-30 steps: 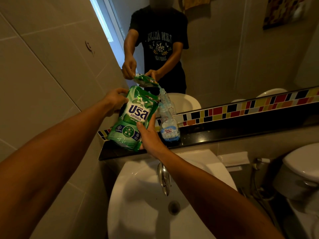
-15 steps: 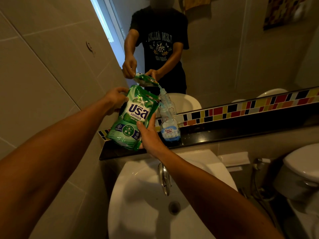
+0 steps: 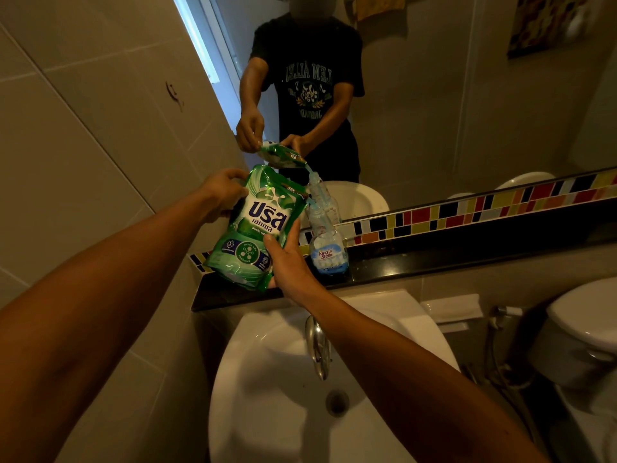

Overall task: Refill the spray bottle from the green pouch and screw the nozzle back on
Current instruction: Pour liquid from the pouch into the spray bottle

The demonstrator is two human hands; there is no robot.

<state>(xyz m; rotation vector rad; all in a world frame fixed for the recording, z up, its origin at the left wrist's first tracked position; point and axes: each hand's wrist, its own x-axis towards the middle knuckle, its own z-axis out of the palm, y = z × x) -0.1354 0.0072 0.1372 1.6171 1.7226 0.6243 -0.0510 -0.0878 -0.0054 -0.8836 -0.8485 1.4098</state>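
Note:
A green refill pouch with white and blue lettering is tilted, its top corner against the mouth of a clear spray bottle. The bottle stands upright on the black ledge without its nozzle, and blue liquid lies in its bottom. My left hand grips the pouch's upper left edge. My right hand holds the pouch's lower right side, thumb on its front. A thin blue stream runs from the pouch into the bottle's neck. No nozzle shows.
A white washbasin with a chrome tap sits below the ledge. A mirror behind reflects the person and the pouch. A toilet and a hose stand at the right. A tiled wall closes the left.
The pouch has tipped slightly further toward the bottle. Both hands keep their grips and the bottle has not moved.

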